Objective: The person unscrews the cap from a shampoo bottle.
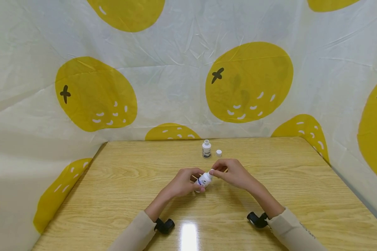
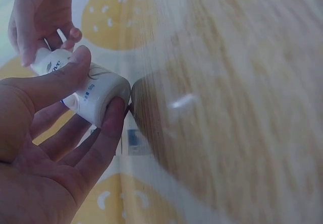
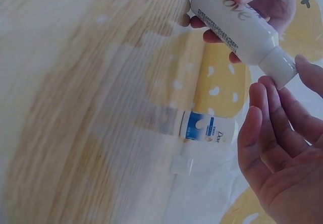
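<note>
A small white Dove bottle (image 1: 203, 181) is held tilted just above the table by my left hand (image 1: 183, 183), its fingers and thumb around the body. The left wrist view shows the bottle's base (image 2: 115, 95) near the wood, with a fingertip against it. At the upper end, my right hand (image 1: 234, 172) pinches the white cap (image 3: 278, 67) between thumb and fingertips. The cap sits on the bottle's neck; whether it is tight I cannot tell. Beyond the hands, a second white Dove bottle (image 1: 206, 150) stands upright with its neck uncovered.
A loose white cap (image 1: 219, 153) lies to the right of the standing bottle. The wooden table (image 1: 119, 181) meets a white cloth (image 1: 169, 90) printed with yellow fruit at its back edge. Black wrist mounts (image 1: 164, 226) hang below the sleeves.
</note>
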### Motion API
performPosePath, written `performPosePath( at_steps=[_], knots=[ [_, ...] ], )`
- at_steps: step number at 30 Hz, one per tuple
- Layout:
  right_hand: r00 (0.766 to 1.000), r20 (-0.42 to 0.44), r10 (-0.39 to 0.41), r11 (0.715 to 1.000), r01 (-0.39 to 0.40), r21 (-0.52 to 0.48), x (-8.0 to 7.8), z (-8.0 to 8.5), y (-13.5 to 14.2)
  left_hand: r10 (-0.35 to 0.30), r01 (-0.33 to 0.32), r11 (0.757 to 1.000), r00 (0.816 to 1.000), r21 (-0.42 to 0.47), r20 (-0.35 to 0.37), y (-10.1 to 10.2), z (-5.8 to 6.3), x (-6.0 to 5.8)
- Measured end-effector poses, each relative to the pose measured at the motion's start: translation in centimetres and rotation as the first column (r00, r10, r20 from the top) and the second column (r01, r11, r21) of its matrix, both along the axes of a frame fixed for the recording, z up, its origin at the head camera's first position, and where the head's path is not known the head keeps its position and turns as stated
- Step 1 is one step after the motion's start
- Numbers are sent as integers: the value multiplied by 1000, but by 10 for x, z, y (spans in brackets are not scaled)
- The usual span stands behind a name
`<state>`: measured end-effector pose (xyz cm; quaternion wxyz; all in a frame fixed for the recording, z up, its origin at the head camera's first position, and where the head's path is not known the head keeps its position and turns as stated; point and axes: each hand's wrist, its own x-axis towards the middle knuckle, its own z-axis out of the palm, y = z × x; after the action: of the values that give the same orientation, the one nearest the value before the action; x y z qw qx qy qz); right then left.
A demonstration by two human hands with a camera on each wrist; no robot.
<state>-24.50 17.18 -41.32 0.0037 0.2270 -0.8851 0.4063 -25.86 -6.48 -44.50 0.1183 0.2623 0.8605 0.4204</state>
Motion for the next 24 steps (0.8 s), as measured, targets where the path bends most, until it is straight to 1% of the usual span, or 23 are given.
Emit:
performPosePath(
  at_steps=[3, 13, 16, 21, 24],
  knots=[
    [1000, 7, 4, 1000, -4, 3, 0, 0, 0, -2, 2, 1000, 1000, -2, -3, 0, 0, 0],
    [998, -19, 53, 999, -53, 2, 0, 1, 1, -3, 2, 1000, 1000, 9, 5, -1, 0, 1],
    [999, -17, 41, 999, -41, 1, 0, 0, 1, 0, 0, 1000, 1000, 12, 6, -1, -1, 1],
    [1000, -4, -3, 1000, 3, 5, -1, 0, 1, 8, -8, 1000, 1000, 14, 8, -1, -1, 1],
    [1000, 7, -11, 1000, 11, 7, -1, -1, 2, 10, -10, 1000, 1000, 12, 6, -1, -1, 1]
  ],
)
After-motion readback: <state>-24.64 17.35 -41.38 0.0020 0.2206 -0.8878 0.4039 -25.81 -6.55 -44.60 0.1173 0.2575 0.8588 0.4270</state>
